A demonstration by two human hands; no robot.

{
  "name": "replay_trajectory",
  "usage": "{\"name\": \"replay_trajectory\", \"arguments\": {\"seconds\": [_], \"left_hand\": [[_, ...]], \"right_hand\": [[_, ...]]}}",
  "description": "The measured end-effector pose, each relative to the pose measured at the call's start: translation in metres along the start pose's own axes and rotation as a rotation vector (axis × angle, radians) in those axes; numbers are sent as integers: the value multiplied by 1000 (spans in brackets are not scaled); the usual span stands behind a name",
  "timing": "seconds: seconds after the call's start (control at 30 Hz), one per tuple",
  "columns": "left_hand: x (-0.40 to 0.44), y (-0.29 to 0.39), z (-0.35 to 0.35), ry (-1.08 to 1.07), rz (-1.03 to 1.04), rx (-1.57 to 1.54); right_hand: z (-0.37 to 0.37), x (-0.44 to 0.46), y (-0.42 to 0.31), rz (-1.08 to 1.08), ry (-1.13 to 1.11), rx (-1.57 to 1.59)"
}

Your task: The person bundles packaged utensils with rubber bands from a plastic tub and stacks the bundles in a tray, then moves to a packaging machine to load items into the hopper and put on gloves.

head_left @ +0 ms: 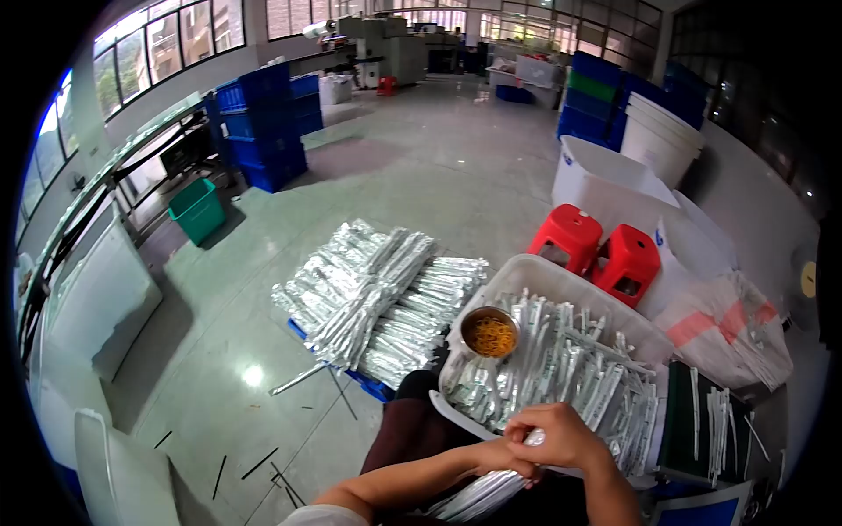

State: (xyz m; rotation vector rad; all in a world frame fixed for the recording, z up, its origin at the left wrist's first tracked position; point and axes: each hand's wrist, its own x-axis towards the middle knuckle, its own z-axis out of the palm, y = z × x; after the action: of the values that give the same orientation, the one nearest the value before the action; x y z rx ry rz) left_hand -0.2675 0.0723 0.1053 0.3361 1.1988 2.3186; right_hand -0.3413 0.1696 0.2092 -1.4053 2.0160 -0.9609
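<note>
My left hand (505, 459) is closed around a bundle of slim silver foil packets (478, 498) held low over my lap. Just above it, my right hand (561, 435) curls its fingers at the upper end of the same bundle, the two hands touching. Whether a rubber band is between the right fingers cannot be made out. In front of the hands stands a white plastic tub (526, 267) filled with many loose foil packets (570, 368). A metal bowl of yellow rubber bands (489, 337) rests on the packets at the tub's left side.
Left of the tub, bundled foil packets (364, 289) are piled on a blue crate (373, 386). Two red stools (568, 235) and a woven sack (728, 329) stand beyond and right. Loose packets (719, 421) lie on a dark surface at right. Thin dark strips (260, 463) litter the floor.
</note>
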Motion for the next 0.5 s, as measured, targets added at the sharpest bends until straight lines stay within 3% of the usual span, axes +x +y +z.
{"name": "replay_trajectory", "arguments": {"seconds": [0.03, 0.1, 0.13, 0.17, 0.23, 0.3, 0.37, 0.4, 0.5], "left_hand": [[1, -5, -3, -17, 21, -14], [-5, 4, -7, -47, 31, -20], [-7, 8, -8, -55, 71, -66], [-9, 9, -10, -65, 109, -116], [-14, -6, -23, -77, 101, -141], [-34, -32, -37, 112, -173, -181], [-65, -60, -35, 18, -139, -195], [-72, -67, -31, 22, -142, -189], [-88, -88, -24, 390, -197, -146]], "right_hand": [[-1, 1, 7, 20, -74, -22], [4, 7, 10, -280, 297, -22], [6, 6, 25, -328, 446, 42], [24, 2, 33, -158, 595, 585], [46, 5, 23, -37, 439, 1117], [69, -2, 59, 131, 405, 1082], [99, 0, 61, 0, 461, 1434], [116, -10, 71, 146, 446, 1384], [128, -8, 87, 418, 407, 1362]]}}
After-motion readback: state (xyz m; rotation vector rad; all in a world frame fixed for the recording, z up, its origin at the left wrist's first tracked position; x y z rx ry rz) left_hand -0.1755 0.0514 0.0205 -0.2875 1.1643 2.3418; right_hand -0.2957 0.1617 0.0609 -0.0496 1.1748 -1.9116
